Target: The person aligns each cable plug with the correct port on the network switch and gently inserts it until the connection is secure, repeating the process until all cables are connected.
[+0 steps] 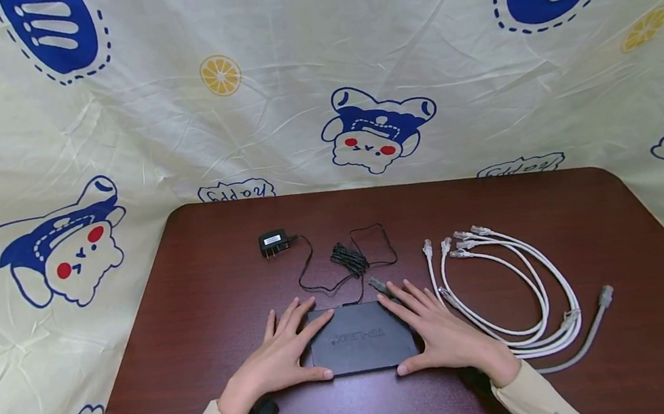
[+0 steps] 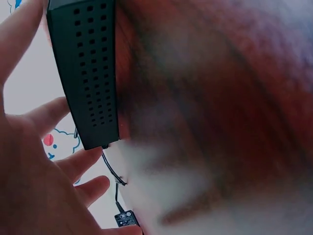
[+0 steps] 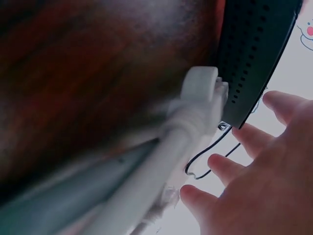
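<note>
A flat dark grey network switch (image 1: 365, 350) marked TP-LINK lies on the table in front of me. My left hand (image 1: 275, 357) is at its left side, fingers spread and fairly straight, with the index fingertip over the top and the thumb by the near edge. Mirroring it, my right hand (image 1: 445, 334) spreads at the right side, thumb by the near corner. In the left wrist view the vented side of the switch (image 2: 90, 73) stands beside the fingers. A grey cable plug (image 1: 379, 285) pokes out beyond my right fingertips.
Behind the switch lie a black power adapter (image 1: 274, 242) and its bundled cord (image 1: 349, 260). Several white network cables (image 1: 568, 282) are coiled at the right, beside a grey cable (image 1: 595, 331). A printed cloth (image 1: 274, 131) hangs behind the brown table (image 1: 195, 304).
</note>
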Available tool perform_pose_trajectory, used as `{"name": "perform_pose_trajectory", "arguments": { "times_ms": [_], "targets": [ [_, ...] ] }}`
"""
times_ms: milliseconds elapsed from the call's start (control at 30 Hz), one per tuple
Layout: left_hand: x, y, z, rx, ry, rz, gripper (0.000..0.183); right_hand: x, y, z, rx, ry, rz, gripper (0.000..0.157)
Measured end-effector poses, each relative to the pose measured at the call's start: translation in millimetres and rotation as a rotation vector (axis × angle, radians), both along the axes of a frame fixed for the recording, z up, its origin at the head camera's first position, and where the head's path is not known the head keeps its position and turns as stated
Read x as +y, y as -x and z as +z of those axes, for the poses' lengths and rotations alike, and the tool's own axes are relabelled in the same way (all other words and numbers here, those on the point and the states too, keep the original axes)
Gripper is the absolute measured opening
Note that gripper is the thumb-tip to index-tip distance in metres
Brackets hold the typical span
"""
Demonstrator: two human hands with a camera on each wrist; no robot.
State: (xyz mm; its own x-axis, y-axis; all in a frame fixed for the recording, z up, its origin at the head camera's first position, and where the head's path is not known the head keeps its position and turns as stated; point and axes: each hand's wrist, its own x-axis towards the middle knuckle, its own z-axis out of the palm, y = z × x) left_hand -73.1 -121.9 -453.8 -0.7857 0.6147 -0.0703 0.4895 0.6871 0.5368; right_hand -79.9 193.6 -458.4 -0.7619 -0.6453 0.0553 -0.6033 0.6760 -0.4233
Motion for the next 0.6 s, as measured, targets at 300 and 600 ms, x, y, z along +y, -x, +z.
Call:
{"name": "perform_pose_trajectory", "arguments": {
  "times_ms": [300,600],
  "targets": [
    [2.0,1.3,-1.8,-0.02,-0.005,0.003,0.087,-2.3,0.8,-3.4,0.026,-0.025,-0.002,0.109],
    [2.5,1.6,-3.2,0.0,-0.039,-0.001,0.087,-5.3,2.2,-5.6,0.097,-0.013,0.015,0.108]
  ]
}}
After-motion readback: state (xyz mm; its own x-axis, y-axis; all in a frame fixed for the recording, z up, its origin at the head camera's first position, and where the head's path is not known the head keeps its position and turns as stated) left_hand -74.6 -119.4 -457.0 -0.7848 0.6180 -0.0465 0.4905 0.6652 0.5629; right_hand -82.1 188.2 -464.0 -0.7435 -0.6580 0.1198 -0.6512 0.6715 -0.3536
